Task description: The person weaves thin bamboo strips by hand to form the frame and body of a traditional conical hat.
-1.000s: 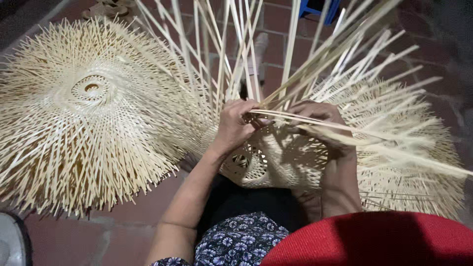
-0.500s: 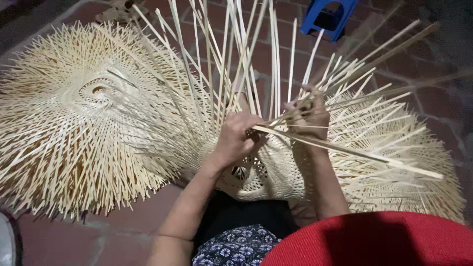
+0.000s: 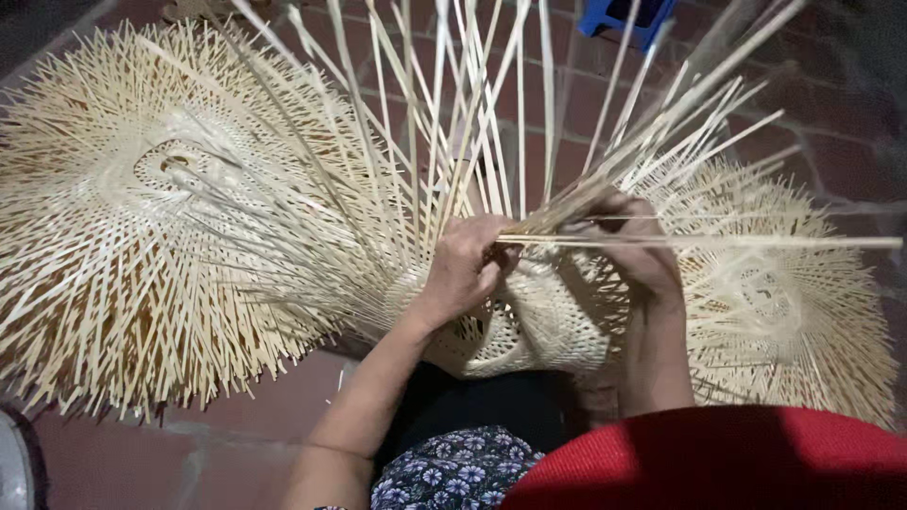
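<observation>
A half-woven pale bamboo basket [image 3: 529, 331] rests on my lap, its long loose strips fanning upward and to the right. My left hand [image 3: 465, 269] pinches several upright strips at the basket's rim. My right hand [image 3: 631, 247] grips a bundle of strips beside it, and one long strip [image 3: 718, 242] runs level to the right from between the two hands. The hands almost touch. The fingertips are hidden among the strips.
A large unfinished woven piece [image 3: 161, 227] with bristling strip ends lies on the brick floor at left. Another such piece [image 3: 794, 293] lies at right. A blue plastic stool [image 3: 628, 17] stands at the top. A red cloth [image 3: 718, 463] fills the lower right.
My right hand has risen and closed in on my left. The strips have swung more upright, and one long strip now lies level to the right.
</observation>
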